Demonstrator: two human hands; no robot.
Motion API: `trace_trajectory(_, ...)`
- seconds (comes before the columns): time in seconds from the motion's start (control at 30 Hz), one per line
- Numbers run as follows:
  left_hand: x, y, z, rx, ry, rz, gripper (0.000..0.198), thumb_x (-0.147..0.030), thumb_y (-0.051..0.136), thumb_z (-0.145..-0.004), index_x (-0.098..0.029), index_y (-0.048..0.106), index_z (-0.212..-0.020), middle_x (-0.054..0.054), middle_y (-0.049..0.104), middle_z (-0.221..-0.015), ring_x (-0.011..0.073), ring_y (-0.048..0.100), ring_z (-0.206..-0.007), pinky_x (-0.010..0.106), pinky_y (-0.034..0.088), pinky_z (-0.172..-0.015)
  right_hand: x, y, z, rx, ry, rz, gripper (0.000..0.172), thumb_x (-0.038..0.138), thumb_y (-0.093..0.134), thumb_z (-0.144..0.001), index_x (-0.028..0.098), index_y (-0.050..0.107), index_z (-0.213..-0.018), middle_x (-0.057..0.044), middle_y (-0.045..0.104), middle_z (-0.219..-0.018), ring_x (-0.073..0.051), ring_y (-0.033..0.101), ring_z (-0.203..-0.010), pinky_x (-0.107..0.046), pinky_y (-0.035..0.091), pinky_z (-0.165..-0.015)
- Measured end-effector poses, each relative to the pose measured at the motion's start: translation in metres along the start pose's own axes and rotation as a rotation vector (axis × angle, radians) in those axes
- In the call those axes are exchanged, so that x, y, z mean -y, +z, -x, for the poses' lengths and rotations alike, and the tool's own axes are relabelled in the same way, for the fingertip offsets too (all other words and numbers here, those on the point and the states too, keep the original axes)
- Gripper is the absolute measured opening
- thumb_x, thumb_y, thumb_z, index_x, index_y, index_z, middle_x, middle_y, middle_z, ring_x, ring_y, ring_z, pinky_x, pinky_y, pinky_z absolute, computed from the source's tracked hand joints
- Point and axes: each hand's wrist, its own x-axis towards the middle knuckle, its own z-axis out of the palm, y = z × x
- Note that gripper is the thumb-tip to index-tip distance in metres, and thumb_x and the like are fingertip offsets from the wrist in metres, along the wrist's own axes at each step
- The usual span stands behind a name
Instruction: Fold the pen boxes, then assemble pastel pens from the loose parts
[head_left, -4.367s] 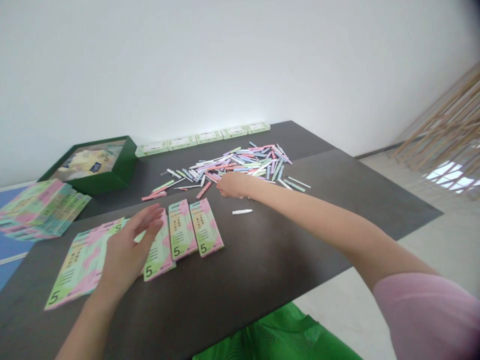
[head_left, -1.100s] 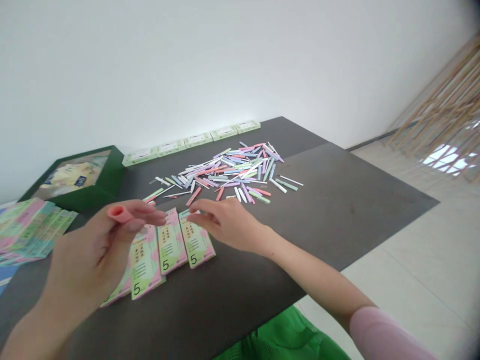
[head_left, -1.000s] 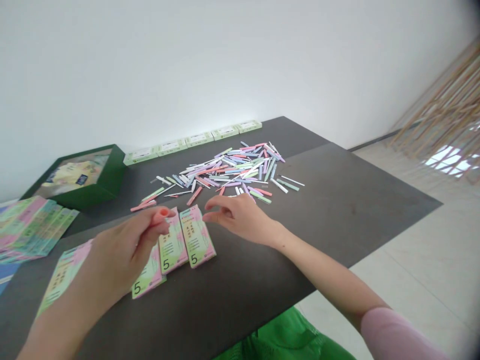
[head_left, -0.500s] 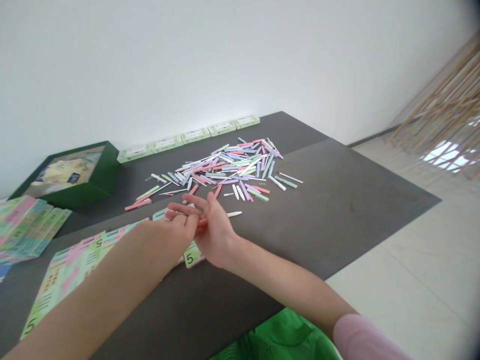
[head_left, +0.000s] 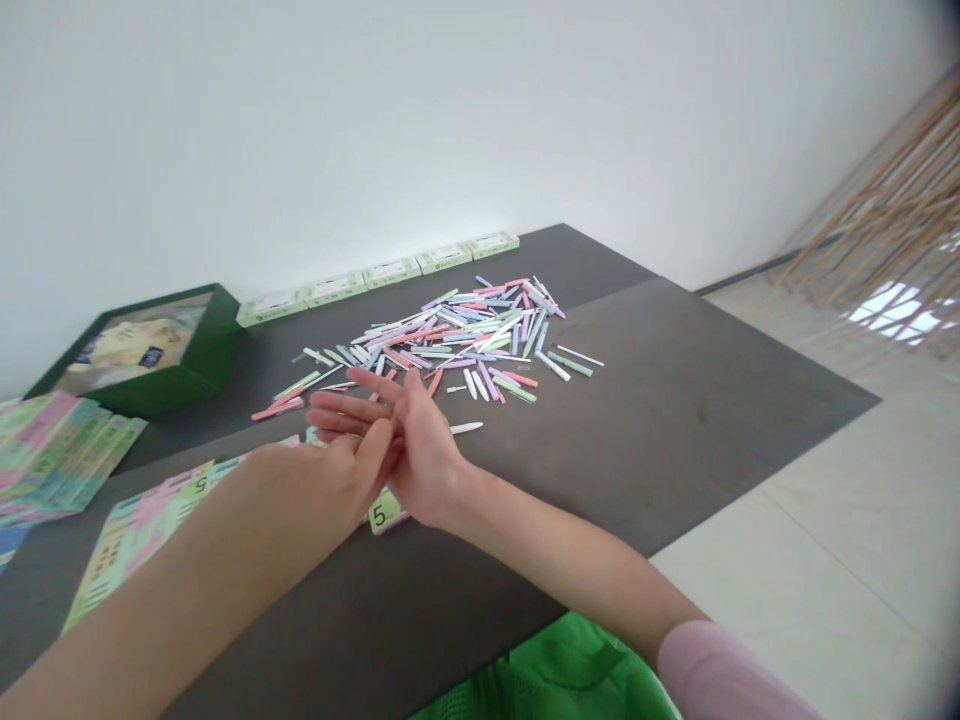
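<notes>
1. Lighting: bright and diffuse; the wall [head_left: 450, 130] is close to overexposed.
2. Glare: a lattice-shaped bright patch on the floor [head_left: 896, 312], far right.
3. Shadows: faint and soft on the table [head_left: 675, 420].
4. Edges: wide-angle bowing; dark vignetting at the right corners.
5. Focus: no marked blur.

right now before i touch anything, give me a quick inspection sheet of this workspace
surface: dark table, with things spread across it
job's things: loose pile of pastel sticks; single white stick just off the pile; printed cards marked 5 partly under the hands
clutter: fanned stack of printed cards at far left; green box; row of small green boxes along the far edge
hands: left hand and right hand touch above the cards; right fingers spread; anything held is hidden
cables: nothing seen
surroundings: white wall, pale tiled floor, green fabric below the near edge, wooden sticks at right
</notes>
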Motion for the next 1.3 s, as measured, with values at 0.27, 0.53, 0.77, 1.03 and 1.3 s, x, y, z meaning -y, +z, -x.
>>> trace_trajectory(0.27,0.001,0.025,-0.003,-0.380,-0.447,1.208,0.035,-0.057,0.065,-0.079,-0.023,0.058,-0.078,-0.009,0.039,-0.044,0.0087,0.028,-0.034,0.022,0.020,-0.034,0.017,0.014,0.000,0.286,-0.148,0.529,0.058,0.048,0.014,-0.102,0.017,0.034,-0.148,-0.013,0.050,-0.143,-0.018,0.056,-0.121,-0.037,0.037,-0.112)
trace_trajectory(0.53,-0.010,0.008,-0.014,-0.828,-0.601,1.675,0.051,-0.043,0.023,-0.101,-0.021,0.044,-0.060,-0.009,0.034,-0.041,0.0054,0.033,-0.032,0.017,0.044,-0.045,0.021,-0.026,-0.026,0.275,-0.597,0.894,0.027,0.041,0.058,-0.086,0.020,0.058,-0.104,-0.004,0.061,-0.105,-0.012,0.060,-0.080,-0.028,0.051,-0.077)
trace_trajectory(0.77,-0.002,0.005,-0.018,-1.029,-0.668,1.724,0.050,-0.038,0.024,-0.102,-0.021,0.055,-0.068,-0.005,0.064,-0.053,0.0085,0.068,-0.062,0.023,0.057,-0.073,0.032,-0.040,-0.020,0.184,-0.608,1.035,0.017,0.035,0.057,-0.086,0.019,0.057,-0.087,0.004,0.061,-0.078,-0.004,0.054,-0.049,-0.019,0.044,-0.049)
trace_trajectory(1.03,-0.010,-0.012,-0.009,-0.812,-0.517,1.745,0.049,-0.041,0.026,-0.101,-0.021,0.051,-0.063,-0.007,0.037,-0.037,0.0052,0.023,-0.030,0.018,0.028,-0.036,0.036,-0.037,-0.019,0.208,-0.561,0.992,0.011,0.030,0.056,-0.086,0.019,0.057,-0.087,0.005,0.062,-0.072,-0.003,0.052,-0.042,-0.016,0.042,-0.041)
trace_trajectory(1.3,0.001,0.003,0.005,-0.216,-0.270,1.702,0.068,-0.081,0.045,-0.074,-0.020,0.037,-0.046,-0.007,0.018,-0.038,0.0064,0.018,-0.031,0.024,0.022,-0.034,0.039,-0.035,-0.018,0.171,-0.553,0.944,0.016,0.033,0.056,-0.087,0.018,0.057,-0.083,0.006,0.062,-0.064,-0.002,0.046,-0.037,-0.015,0.034,-0.036)
